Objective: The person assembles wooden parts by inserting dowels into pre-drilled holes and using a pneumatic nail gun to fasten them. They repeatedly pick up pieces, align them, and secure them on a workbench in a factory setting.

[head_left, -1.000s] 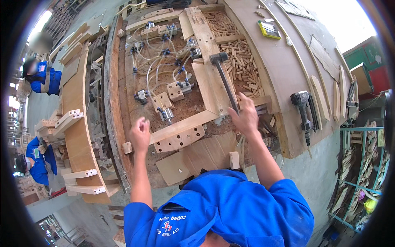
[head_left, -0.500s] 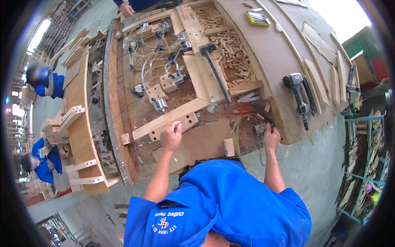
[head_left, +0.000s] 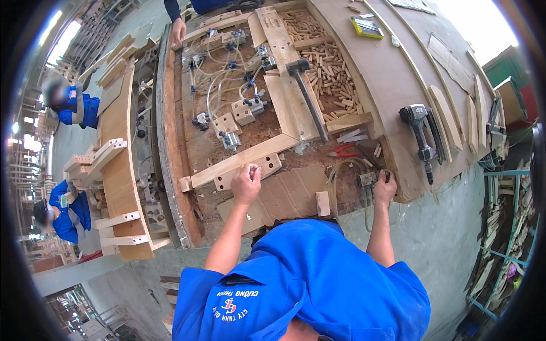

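Note:
My left hand (head_left: pixel 247 183) is closed in a pinch at the near side of a drilled wooden block (head_left: pixel 270 165); whatever its fingertips hold is too small to make out. The block rests along a long pale wooden bar (head_left: pixel 244 160). At the bench's right front corner, my right hand (head_left: pixel 385 187) has its fingers bent in against a metal pneumatic valve (head_left: pixel 367 181) with clear hoses; what they grip is hidden. Red-handled pliers (head_left: pixel 343 152) lie just beyond the valve. Between my hands are a cardboard sheet (head_left: pixel 290 190) and a small wood block (head_left: pixel 323 203).
A black mallet (head_left: pixel 310 99) lies beside a bin of wooden dowels (head_left: pixel 333 79). Pneumatic clamps (head_left: pixel 230 139) with tubing occupy the bench's left half. A power driver (head_left: pixel 418 128) lies on the right tabletop. Another person's hand (head_left: pixel 178 31) touches the far left edge.
The whole view has shifted slightly, moving the bench rightward in the picture. My hands stay at about the same places on it. The other person's hand has come nearer along the bench's left edge.

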Motion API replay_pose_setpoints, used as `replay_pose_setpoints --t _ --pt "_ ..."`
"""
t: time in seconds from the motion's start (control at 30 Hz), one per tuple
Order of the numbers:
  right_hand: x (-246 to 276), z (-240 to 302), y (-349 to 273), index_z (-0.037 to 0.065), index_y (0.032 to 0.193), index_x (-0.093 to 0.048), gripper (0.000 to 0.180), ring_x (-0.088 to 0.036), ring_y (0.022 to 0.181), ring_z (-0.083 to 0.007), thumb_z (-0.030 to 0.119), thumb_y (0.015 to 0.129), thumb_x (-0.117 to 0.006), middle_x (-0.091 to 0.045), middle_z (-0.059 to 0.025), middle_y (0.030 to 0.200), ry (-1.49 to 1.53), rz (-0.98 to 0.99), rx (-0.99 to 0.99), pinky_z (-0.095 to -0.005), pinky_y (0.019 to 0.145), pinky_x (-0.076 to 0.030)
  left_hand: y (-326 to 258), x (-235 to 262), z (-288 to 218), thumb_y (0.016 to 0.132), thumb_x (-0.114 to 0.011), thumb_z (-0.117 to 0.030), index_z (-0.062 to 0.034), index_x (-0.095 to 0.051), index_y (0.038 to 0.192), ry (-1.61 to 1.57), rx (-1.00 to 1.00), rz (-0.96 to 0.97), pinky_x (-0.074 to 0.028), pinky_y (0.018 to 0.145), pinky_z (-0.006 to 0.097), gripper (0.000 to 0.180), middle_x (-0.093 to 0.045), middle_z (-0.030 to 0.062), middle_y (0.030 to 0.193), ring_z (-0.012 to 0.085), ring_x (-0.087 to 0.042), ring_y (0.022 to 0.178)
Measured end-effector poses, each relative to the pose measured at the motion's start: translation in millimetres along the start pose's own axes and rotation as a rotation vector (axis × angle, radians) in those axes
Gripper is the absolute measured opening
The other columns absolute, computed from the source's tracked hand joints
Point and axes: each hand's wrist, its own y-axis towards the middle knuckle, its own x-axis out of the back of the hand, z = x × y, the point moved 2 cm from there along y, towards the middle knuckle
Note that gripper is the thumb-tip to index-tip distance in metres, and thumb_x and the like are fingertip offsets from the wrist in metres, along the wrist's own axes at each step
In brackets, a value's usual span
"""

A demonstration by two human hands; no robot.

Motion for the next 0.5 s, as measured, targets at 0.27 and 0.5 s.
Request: replay_pose_setpoints --t 0.27,0.5 --pt "-2.8 -4.1 1.3 -0.001 0.110 -0.071 0.023 -0.060 0.076 -0.0160 0.022 0.105 -0.070 -0.070 -0.0048 0.088 0.016 0.034 -0.022 -0.0350 0.071 -0.052 -1.3 -1.0 2.7 0.096 -0.078 -0.021 -0.0116 -0.070 0.099 0.017 -0.017 -0.014 -0.055 0.067 0.044 0.013 -0.070 0.0060 0.080 0.0264 -0.070 0.072" --pt "-1.9 -10.0 4.1 0.002 0.111 -0.074 0.025 -0.068 0.084 -0.0222 0.024 0.102 -0.071 -0.075 -0.0120 0.090 0.009 0.044 -0.089 -0.0378 0.083 -0.054 -0.4 -0.5 2.5 0.096 -0.078 -0.022 -0.0127 -0.069 0.098 0.017 -0.010 -0.007 -0.055 0.067 0.043 0.013 -0.070 0.0051 0.080 0.0259 -0.070 0.072"
